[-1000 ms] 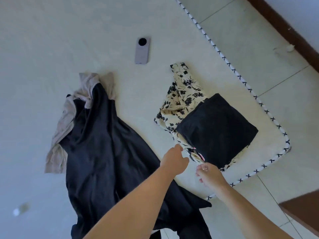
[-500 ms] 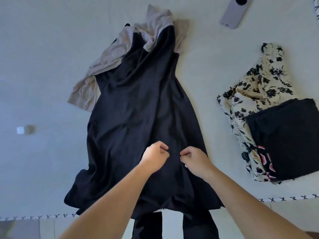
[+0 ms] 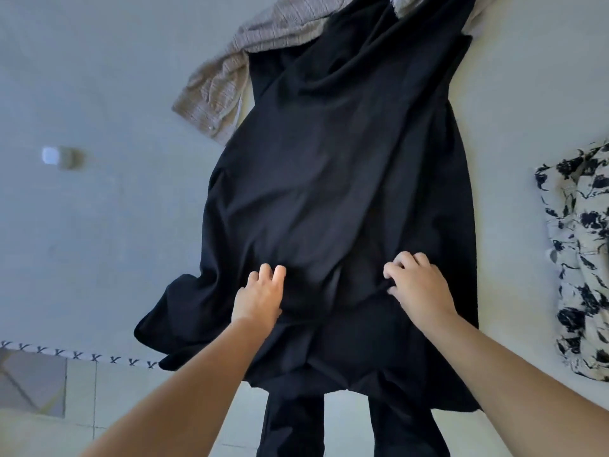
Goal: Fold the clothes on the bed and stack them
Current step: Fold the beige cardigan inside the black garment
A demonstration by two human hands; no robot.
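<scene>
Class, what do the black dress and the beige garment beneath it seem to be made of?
Black dress: thin, matte woven cloth, probably; it drapes in soft folds with no sheen. Beige garment: apparently a ribbed or fine-striped textured fabric, matte; the exact fibre cannot be told.

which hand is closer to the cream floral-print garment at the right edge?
Right. The right hand rests on the black dress towards its right side, on the side of the cream floral-print garment. The left hand lies on the dress's left half, farther away.

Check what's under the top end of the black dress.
A beige ribbed knit garment lies under the long black dress, poking out at its upper left and upper right. How far it runs beneath is covered; below it, the pale bed sheet.
</scene>
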